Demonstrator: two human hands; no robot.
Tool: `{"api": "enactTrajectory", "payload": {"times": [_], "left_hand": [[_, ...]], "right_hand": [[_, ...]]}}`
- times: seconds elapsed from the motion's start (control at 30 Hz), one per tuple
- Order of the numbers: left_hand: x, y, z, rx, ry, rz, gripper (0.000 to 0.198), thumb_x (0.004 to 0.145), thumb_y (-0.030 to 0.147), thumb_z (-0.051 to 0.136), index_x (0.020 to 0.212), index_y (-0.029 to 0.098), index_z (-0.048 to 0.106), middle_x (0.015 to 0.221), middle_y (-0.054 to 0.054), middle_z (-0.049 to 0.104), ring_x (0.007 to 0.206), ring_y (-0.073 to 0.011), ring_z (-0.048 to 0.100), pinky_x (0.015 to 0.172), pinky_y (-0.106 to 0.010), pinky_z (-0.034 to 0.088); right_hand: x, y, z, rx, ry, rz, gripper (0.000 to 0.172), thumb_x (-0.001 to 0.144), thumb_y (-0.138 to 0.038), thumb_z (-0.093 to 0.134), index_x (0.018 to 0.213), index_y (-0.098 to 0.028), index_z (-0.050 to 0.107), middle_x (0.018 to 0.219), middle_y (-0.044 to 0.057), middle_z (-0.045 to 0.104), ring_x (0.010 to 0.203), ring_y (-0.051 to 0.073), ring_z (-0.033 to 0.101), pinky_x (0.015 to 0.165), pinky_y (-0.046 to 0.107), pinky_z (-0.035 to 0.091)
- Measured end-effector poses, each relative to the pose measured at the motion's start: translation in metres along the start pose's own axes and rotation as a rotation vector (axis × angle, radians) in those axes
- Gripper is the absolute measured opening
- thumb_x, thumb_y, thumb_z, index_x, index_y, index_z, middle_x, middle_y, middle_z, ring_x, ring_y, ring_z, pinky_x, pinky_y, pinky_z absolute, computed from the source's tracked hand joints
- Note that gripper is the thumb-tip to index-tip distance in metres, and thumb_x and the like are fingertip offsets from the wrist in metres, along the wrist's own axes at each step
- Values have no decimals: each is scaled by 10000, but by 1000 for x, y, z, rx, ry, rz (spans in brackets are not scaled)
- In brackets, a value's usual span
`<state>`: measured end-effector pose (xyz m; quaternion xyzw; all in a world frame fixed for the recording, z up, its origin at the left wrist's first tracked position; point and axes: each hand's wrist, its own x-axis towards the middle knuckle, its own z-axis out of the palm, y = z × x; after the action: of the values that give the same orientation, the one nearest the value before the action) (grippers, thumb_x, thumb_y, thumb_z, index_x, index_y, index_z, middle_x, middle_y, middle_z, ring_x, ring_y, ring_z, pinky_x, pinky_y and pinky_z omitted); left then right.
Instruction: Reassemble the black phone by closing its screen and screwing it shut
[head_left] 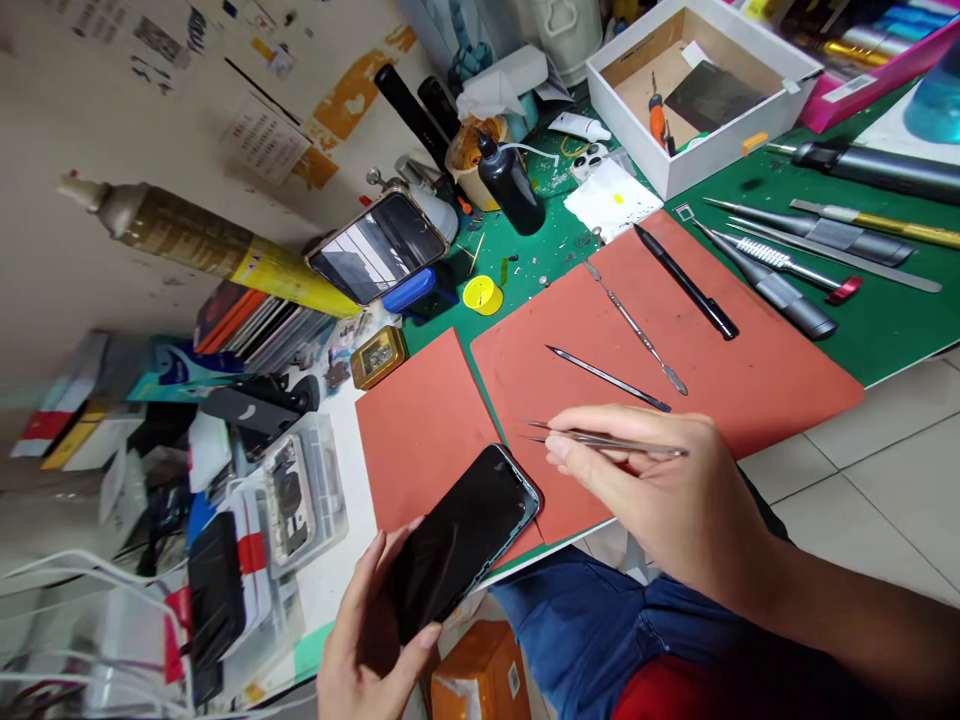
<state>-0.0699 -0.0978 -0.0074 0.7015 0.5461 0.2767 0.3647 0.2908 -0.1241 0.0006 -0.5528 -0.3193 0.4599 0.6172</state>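
A black smartphone (457, 545) rests in my left hand (375, 630), fingers along one long side and thumb on the lower edge. Its screen is dark, and along the right edge a light, uneven strip shows. My right hand (652, 480) pinches a pair of metal tweezers (611, 441), tips pointing left and slightly apart, above the red mat and just beyond the phone's upper end. On that red mat (772, 380), a thin black pry tool (607, 378), a metal spatula (634, 325) and a black pen (686, 282) lie beyond my right hand.
Several tools, including grey-handled tweezers (780, 290), lie on the green mat at right. A white box (675, 170) holds an orange screwdriver. Behind are a propped phone (379, 250), a black bottle (514, 185) and a yellow cap (482, 295). A spray can (202, 245) stands left.
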Motion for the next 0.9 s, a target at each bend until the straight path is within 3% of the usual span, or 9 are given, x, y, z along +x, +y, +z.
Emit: {"api": "enactTrajectory", "payload": {"times": [0.2,0.33,0.47,0.6,0.73,0.8,0.9], "left_hand": [[3,3,1,40,-40,94,776,974,230,849,1686,356,571,1603,-100,720,1475,-297,699,1227,-401,547],[5,6,3,45,-53,123,783,984,217,837,1699,362,552,1609,-83,718,1471,-242,703,1225,-312,529],[5,5,4,52,-61,130,789,982,237,844,1703,362,546,1615,-84,713,1479,-237,696,1246,-316,511],[5,3,4,58,-62,147,791,983,260,849,1705,361,542,1618,-82,710,1485,-229,690,1255,-311,505],[5,2,5,49,-65,151,794,990,281,844,1713,363,528,1629,-89,697,1496,-241,680,1258,-341,516],[6,2,5,48,-71,153,803,991,284,843,1720,366,516,1636,-94,689,1505,-253,672,1267,-368,514],[6,2,7,59,-74,148,819,987,279,848,1726,364,506,1642,-106,679,1516,-277,661,1281,-415,509]], "right_hand": [[-6,-4,-11,-173,-128,88,171,1022,-276,687,895,-235,794,680,-18,770,608,158,748,525,237,531],[-7,-9,-17,-143,-270,175,188,984,-242,660,829,-234,767,624,-41,720,531,132,674,443,221,431],[-18,-14,-28,-59,-391,250,209,960,-261,679,778,-251,781,686,-29,779,646,158,768,531,207,545],[-35,-6,-26,-9,-210,193,152,1006,-334,734,910,-270,834,759,-24,821,725,177,822,658,223,646],[-51,7,-7,10,-82,115,131,1046,-319,732,982,-272,836,820,-28,852,747,163,844,696,202,664],[-59,9,1,-25,-120,91,155,1056,-288,703,977,-262,834,834,-28,855,742,148,834,691,186,646],[-71,7,5,-79,-326,28,153,1024,-211,707,954,-249,838,834,-36,853,717,120,807,691,160,615]]}}
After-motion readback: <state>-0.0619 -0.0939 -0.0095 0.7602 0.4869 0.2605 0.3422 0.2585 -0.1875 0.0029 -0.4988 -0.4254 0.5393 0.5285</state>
